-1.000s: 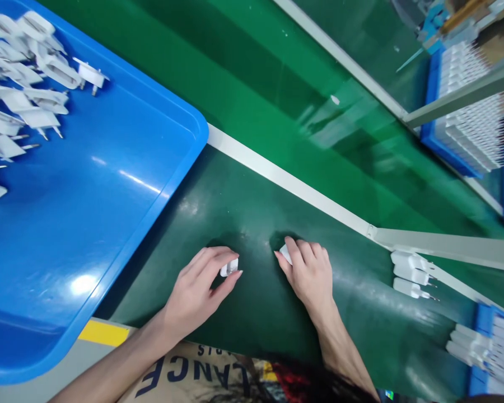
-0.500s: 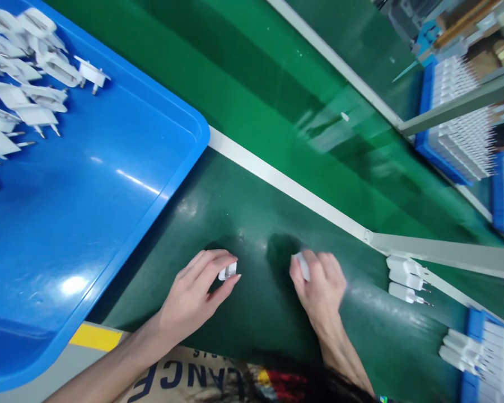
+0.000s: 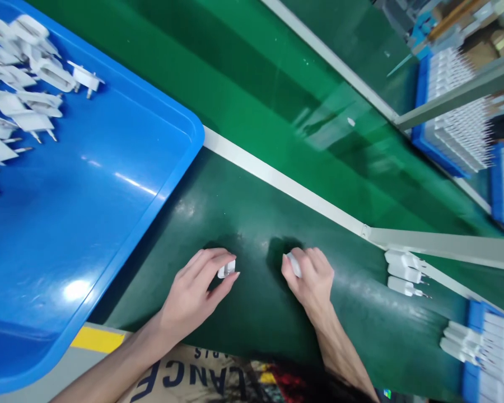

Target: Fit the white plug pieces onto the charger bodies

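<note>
Between the thumb and fingers of my left hand (image 3: 199, 278) is a small white plastic piece (image 3: 227, 269), its hollow side partly showing. My right hand (image 3: 309, 275) is closed around a white plug housing (image 3: 294, 265), most of it hidden by the fingers. Both hands are low over the dark green work surface (image 3: 252, 313), a short gap apart. The two white pieces do not touch.
A blue tray (image 3: 143, 184) with a heap of white two-pin plugs (image 3: 42, 106) takes up the left. Several white plugs (image 3: 405, 272) lie at the right by a metal rail (image 3: 285, 182). A blue crate (image 3: 472, 341) packed with plugs stands at lower right.
My right hand has moved left with the plug housing, closer to my left hand. The left hand keeps its grip almost in place. The view has shifted slightly.
</note>
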Demonstrator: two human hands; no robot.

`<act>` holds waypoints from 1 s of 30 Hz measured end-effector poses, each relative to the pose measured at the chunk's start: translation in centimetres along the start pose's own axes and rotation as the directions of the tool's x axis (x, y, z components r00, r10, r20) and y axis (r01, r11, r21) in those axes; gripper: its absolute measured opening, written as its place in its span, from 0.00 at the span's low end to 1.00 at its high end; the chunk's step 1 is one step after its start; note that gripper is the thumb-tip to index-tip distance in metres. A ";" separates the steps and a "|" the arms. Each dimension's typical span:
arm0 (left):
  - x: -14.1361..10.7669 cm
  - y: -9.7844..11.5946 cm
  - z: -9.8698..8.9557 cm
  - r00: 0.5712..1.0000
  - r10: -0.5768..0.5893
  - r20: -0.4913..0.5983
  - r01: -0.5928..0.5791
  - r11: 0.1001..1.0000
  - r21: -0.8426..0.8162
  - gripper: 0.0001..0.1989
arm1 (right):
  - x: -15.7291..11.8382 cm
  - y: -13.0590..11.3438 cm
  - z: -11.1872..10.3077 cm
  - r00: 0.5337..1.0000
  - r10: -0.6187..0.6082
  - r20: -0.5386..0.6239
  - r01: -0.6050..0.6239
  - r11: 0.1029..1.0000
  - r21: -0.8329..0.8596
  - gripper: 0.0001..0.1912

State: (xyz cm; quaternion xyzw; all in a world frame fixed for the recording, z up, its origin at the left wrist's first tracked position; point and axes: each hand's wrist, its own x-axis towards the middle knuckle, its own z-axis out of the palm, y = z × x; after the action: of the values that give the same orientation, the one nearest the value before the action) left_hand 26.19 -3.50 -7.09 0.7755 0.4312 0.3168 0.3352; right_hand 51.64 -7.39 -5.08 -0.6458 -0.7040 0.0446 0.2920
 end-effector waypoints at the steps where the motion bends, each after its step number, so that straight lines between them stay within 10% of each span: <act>1: 0.0 0.0 0.0 1.000 0.005 0.001 -0.005 1.000 0.002 0.09 | 0.0 0.0 -0.4 0.999 0.035 -0.006 -0.035 0.997 0.064 0.07; 13: 0.0 0.0 0.3 0.999 0.031 -0.012 -0.031 0.999 0.033 0.09 | -1.0 0.1 -0.4 0.976 0.168 0.136 -0.216 0.772 0.598 0.18; 20: -0.1 0.0 0.3 1.000 0.017 0.009 -0.018 0.999 0.033 0.09 | -1.0 1.2 0.5 0.975 -0.171 0.141 0.187 0.976 -0.110 0.17; 25: 0.0 0.0 0.2 1.000 0.013 0.018 -0.014 0.999 0.034 0.10 | -0.3 0.1 -0.3 0.962 -0.087 0.258 0.205 0.854 -0.477 0.13; 30: 0.0 0.0 0.2 0.999 0.031 0.018 -0.031 0.999 0.021 0.10 | -0.7 -1.0 -1.5 0.998 -0.038 0.052 0.058 0.891 -0.450 0.08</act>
State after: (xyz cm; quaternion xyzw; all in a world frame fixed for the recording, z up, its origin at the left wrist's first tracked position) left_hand 26.30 -3.55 -7.21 0.7884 0.4193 0.3104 0.3259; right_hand 51.45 -8.64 -3.62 -0.6772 -0.7169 -0.1135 0.1205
